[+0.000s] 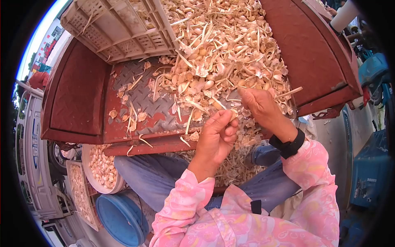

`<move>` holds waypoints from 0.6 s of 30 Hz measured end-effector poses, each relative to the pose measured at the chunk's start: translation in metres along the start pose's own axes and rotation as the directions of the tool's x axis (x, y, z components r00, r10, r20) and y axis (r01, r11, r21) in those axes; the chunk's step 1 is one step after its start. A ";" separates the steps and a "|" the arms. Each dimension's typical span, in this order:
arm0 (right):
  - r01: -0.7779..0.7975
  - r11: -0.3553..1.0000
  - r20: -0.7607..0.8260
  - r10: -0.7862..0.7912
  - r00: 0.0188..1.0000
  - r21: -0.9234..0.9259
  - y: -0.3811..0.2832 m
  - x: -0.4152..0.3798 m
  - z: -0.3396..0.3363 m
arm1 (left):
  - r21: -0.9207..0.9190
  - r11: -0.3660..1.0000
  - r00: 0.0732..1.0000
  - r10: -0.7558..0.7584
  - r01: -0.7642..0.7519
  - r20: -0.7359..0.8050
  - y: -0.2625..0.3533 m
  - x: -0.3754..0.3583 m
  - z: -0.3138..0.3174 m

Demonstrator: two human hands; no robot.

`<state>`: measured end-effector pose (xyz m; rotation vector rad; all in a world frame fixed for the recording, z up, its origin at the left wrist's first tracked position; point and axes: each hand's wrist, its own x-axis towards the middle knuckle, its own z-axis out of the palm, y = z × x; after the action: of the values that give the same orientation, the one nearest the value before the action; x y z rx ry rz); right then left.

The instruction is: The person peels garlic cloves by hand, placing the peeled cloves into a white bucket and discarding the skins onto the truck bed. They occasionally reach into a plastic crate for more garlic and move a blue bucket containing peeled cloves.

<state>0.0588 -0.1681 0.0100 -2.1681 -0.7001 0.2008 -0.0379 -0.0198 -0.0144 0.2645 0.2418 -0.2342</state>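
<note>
My left hand (217, 138) is closed in front of the truck bed's edge, with a pale garlic clove (233, 115) pinched between thumb and forefinger. Just to its right, my right hand (263, 108) has its fingers curled, and its thumb points toward the garlic pile. Whatever the right fingers may hold is hidden. Both hands are over the near edge of a heap of garlic cloves (208, 85), dry skins and cut stalks. A long dry stalk (289, 92) pokes out beside my right wrist.
A white plastic crate (119, 31) is tilted on the red metal bed (74, 92) at the left. Below it stand a white bucket of cloves (103, 166), a blue bucket (122, 218) and a shallow crate (80, 193). Garlic husks lie between my legs.
</note>
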 end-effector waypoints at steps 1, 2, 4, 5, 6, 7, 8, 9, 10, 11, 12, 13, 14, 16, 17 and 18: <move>-0.073 0.990 0.003 0.074 0.997 -0.119 0.001 0.003 -0.007 | -0.035 0.999 1.000 -0.016 0.016 0.007 -0.001 -0.001 -0.004; -0.017 0.982 -0.104 -0.003 0.995 -0.187 0.006 0.006 -0.009 | -0.070 0.997 0.999 -0.032 0.033 0.015 -0.001 -0.001 -0.006; 0.074 0.938 -0.291 -0.179 0.940 -0.340 0.018 0.013 -0.010 | -0.019 1.000 0.999 -0.009 0.008 -0.045 0.001 -0.004 -0.002; 0.185 0.920 -0.282 -0.289 0.915 -0.344 0.022 0.017 -0.010 | 0.007 1.000 0.997 0.005 -0.005 -0.077 0.001 -0.006 0.001; 0.175 0.897 -0.203 -0.275 0.940 -0.406 0.025 0.017 -0.007 | 0.059 0.998 0.993 0.020 -0.013 -0.121 0.000 -0.007 0.009; 0.168 0.870 -0.126 -0.252 0.959 -0.464 0.027 0.016 -0.003 | 0.115 0.993 0.986 0.037 -0.018 -0.164 0.000 -0.008 0.019; 0.167 0.838 -0.052 -0.226 0.973 -0.520 0.026 0.018 -0.001 | 0.174 0.985 0.977 0.058 -0.023 -0.203 0.001 -0.009 0.028; 0.122 0.827 -0.020 -0.159 0.987 -0.549 0.022 0.017 -0.001 | 0.186 0.982 0.978 0.063 -0.025 -0.199 0.003 -0.010 0.032; 0.142 0.855 0.002 -0.162 0.987 -0.498 0.020 0.014 -0.003 | 0.195 0.980 0.978 0.069 -0.030 -0.197 0.005 -0.012 0.035; 0.162 0.881 0.027 -0.167 0.986 -0.445 0.018 0.011 -0.006 | 0.202 0.979 0.978 0.077 -0.036 -0.196 0.008 -0.014 0.035; 0.178 0.905 0.054 -0.171 0.984 -0.387 0.016 0.008 -0.009 | 0.229 0.972 0.984 0.088 -0.051 -0.153 0.011 -0.015 0.029; 0.138 0.895 0.093 -0.109 0.990 -0.424 0.013 0.004 -0.013 | 0.255 0.965 0.989 0.097 -0.066 -0.113 0.015 -0.016 0.019; 0.152 0.895 0.053 -0.143 0.988 -0.420 0.011 0.003 -0.013 | 0.281 0.956 0.992 0.105 -0.081 -0.071 0.018 -0.016 0.010; 0.176 0.894 -0.033 -0.207 0.978 -0.412 0.010 0.002 -0.011 | 0.331 0.940 0.994 0.103 -0.086 -0.034 0.021 -0.015 0.003; 0.191 0.878 0.001 -0.213 0.977 -0.439 0.010 0.003 -0.008 | 0.353 0.931 0.993 0.109 -0.089 -0.038 0.020 -0.014 0.003; 0.206 0.861 0.033 -0.215 0.976 -0.466 0.010 0.004 -0.005 | 0.376 0.922 0.993 0.112 -0.089 -0.041 0.019 -0.014 0.003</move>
<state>0.0682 -0.1738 0.0062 -2.5165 -1.0539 -0.1220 -0.0451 0.0000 -0.0033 0.6632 0.2427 -0.1687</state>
